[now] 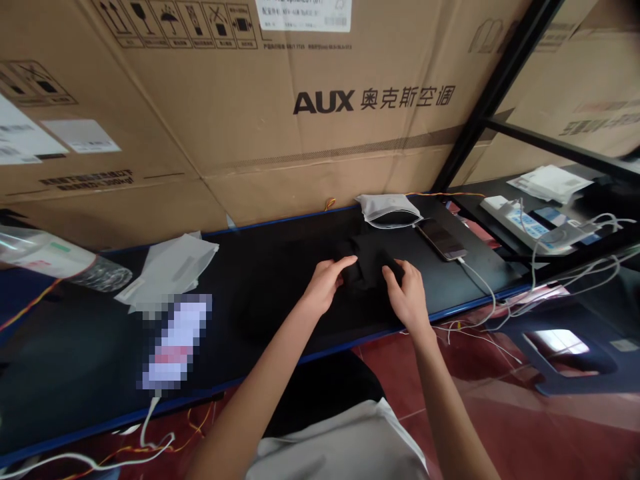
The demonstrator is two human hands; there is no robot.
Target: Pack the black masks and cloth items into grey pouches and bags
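A folded piece of black cloth (369, 261) lies between my hands over the dark table, its outline hard to make out against the black top. My left hand (327, 283) grips its left side, thumb on top and fingers curled beneath. On the opposite side, my right hand (406, 290) pinches the cloth's right edge between thumb and fingers. Just behind the cloth sits a pale grey pouch (391, 211) with its mouth gaping. To the right of it rests a dark phone (441, 240) with a white cable plugged in.
Large cardboard boxes (250, 133) stand along the table's back edge. White packets (173, 270), a plastic bottle (65, 260) and a pixelated phone (177, 343) are on the left. A black metal frame (493, 100), a power strip (517, 220) and loose cables (540, 293) are on the right.
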